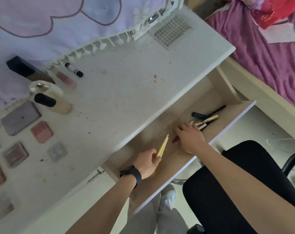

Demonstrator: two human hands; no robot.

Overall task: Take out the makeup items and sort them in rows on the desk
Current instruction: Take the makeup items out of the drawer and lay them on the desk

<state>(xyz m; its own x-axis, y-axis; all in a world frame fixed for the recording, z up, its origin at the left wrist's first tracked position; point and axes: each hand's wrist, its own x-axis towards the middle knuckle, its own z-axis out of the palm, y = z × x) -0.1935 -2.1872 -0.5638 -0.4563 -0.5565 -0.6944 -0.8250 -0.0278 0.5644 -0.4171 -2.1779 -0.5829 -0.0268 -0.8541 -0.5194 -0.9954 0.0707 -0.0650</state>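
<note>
Room: bedroom corner, with a white stained tabletop (126,85) and its shallow beige drawer (185,105) pulled out below.
Step in hand: clearing the last slim items from the drawer, by my judgement.
Left hand (146,163): its grip is closed round the lower ends of two pale yellow slim sticks (163,146), which point up toward the tabletop edge.
Right hand (189,138): palm down in the drawer, grip loose and fingers stretched, fingertips at the gold-capped tubes (209,119); it plainly holds nothing.
Unclear: whether the thumb pins a small dark item (175,141) beneath it.
Doing it well: gather the tubes together, curl the fingers under them, and lift clear of the overhanging tabletop lip.
Left behind risk: a thin black pencil (216,110) and a dark navy cap (198,115) lie just beyond the tubes.
Already out: a pink square compact (41,132), a grey flat palette (21,117) and a beige bottle with black cap (53,103) lie at the tabletop's far left.
In the way: a black office chair (244,183) stands close behind the drawer front.
</note>
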